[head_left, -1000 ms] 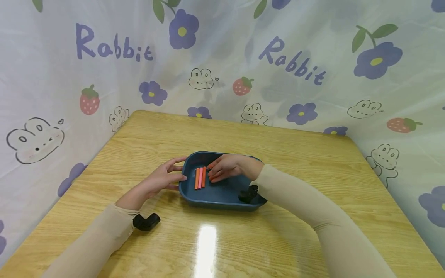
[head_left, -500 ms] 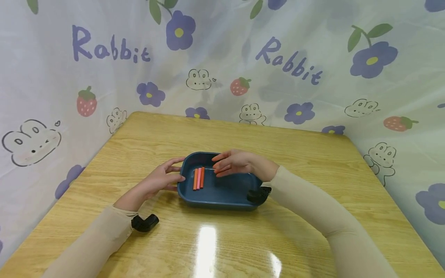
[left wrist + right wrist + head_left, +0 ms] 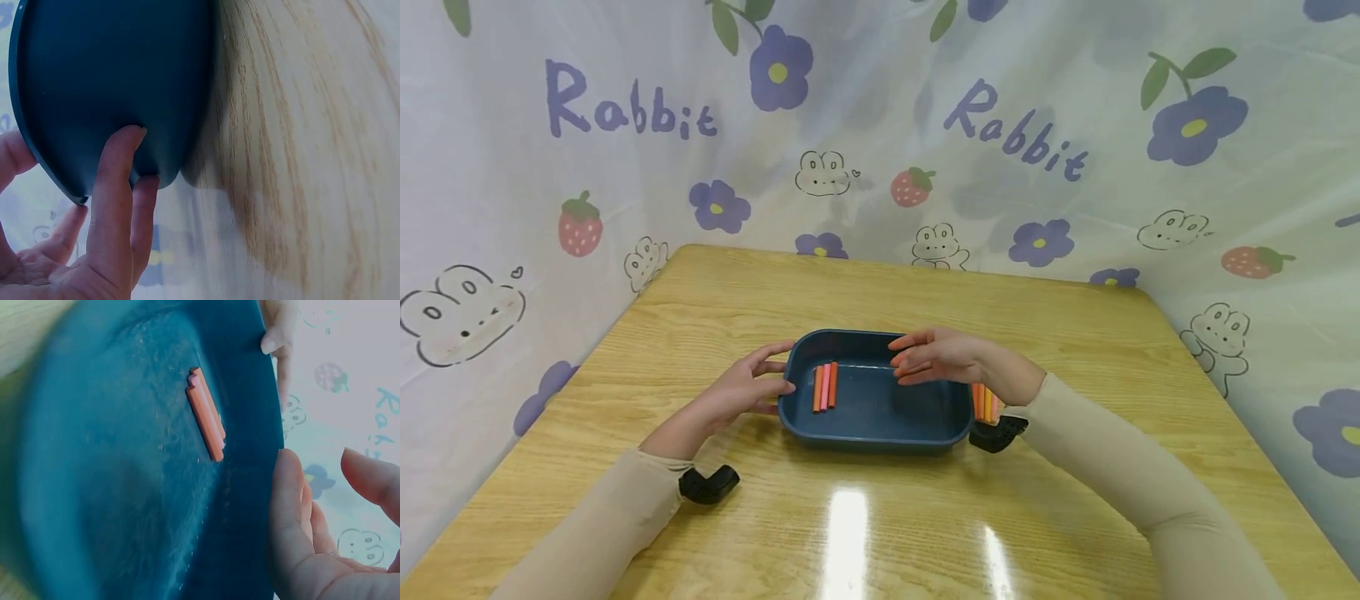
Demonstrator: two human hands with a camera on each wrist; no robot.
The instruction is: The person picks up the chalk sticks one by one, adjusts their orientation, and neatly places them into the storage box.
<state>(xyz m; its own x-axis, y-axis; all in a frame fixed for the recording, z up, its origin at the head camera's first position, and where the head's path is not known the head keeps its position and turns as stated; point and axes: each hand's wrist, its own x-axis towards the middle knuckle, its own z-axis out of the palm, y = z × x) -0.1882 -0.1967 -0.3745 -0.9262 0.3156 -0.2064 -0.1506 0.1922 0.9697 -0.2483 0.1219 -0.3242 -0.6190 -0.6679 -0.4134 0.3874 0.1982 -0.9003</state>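
Note:
A dark blue rectangular tray with raised walls stands on the table. Against its left end rests my left hand, fingers spread along the outer wall and thumb at the rim; the fingers show in the left wrist view. Several orange, pink and red sticks, like chalk, lie side by side inside the tray's left part. My right hand hovers above the tray's far right side, holding nothing. More orange and pinkish sticks lie just outside the tray's right end, partly hidden by the right wrist.
The wooden table extends around the tray. A white cloth printed with rabbits, flowers and strawberries hangs along the back and sides. Black wrist cameras sit under both sleeves.
My right hand has risen from beside the sticks inside the tray and moved right, uncovering the sticks outside the right end. My left hand stays at the tray's left end.

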